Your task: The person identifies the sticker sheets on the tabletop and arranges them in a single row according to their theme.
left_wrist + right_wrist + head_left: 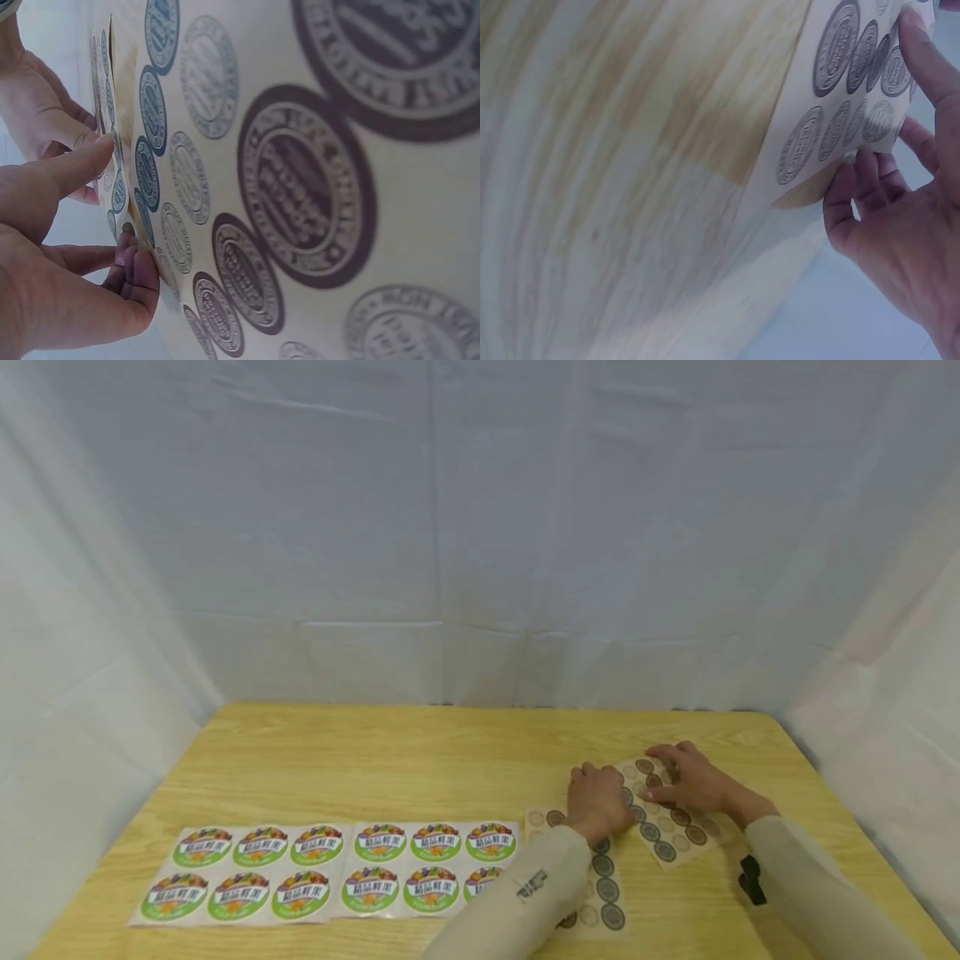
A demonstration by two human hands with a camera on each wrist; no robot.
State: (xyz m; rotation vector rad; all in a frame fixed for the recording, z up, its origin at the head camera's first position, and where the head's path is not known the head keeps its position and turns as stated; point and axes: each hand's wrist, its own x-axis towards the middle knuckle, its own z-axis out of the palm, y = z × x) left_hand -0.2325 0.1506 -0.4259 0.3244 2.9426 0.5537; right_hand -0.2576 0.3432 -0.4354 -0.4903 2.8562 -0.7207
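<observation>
A sheet of round brown and grey seal stickers lies slanted at the right of the table, its edge lifted a little in the right wrist view. My right hand holds its far right edge, thumb on the printed face and fingers at the edge. At the sheet's left edge, my left hand pinches with thumb and curled fingers. A second sheet of similar stickers lies under the left forearm, partly covered by it. In the left wrist view this nearer sheet fills much of the picture.
Two white sheets of round green fruit stickers, a left one and a right one, lie side by side on the wooden table. White cloth hangs behind the table and at both sides.
</observation>
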